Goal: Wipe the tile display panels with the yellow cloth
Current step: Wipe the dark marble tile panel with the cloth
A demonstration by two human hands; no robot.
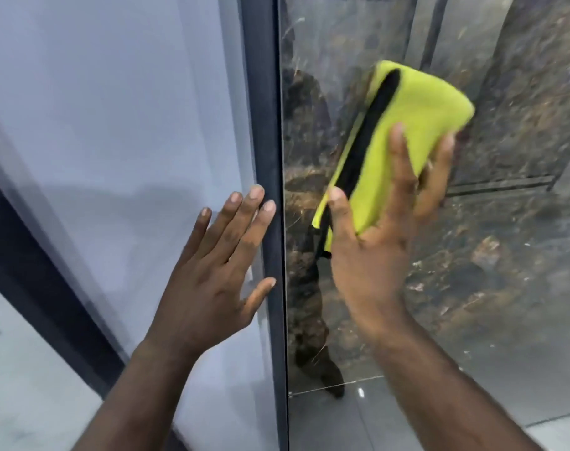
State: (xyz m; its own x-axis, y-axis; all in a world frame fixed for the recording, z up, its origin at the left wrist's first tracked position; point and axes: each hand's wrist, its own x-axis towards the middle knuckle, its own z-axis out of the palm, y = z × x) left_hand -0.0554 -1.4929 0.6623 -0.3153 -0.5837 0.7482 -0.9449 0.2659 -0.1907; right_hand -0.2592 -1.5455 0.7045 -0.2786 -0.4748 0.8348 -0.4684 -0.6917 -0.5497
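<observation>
- Filling the right half stands the dark panel (492, 262), glossy and marbled brown, with smeared reflections across it.
- To the left is the pale panel (114, 125), a plain grey-white.
- Between the two runs a dark upright frame (265, 109).
- The right hand (381, 249) grips the cloth (420, 125) and presses it against the dark panel. The thumb lies along the cloth's left side, the forefinger reaches straight up its face, and the other fingers curl round its right edge.
- The left hand (218, 271) lies flat on the pale panel and holds nothing. Its fingers are straight and a little spread, the forefinger tip and thumb tip reaching the frame.
- The cloth is folded and yellow-green, its top leaning right, just right of the frame.
- A black band (371, 135) runs down the cloth's left side.
</observation>
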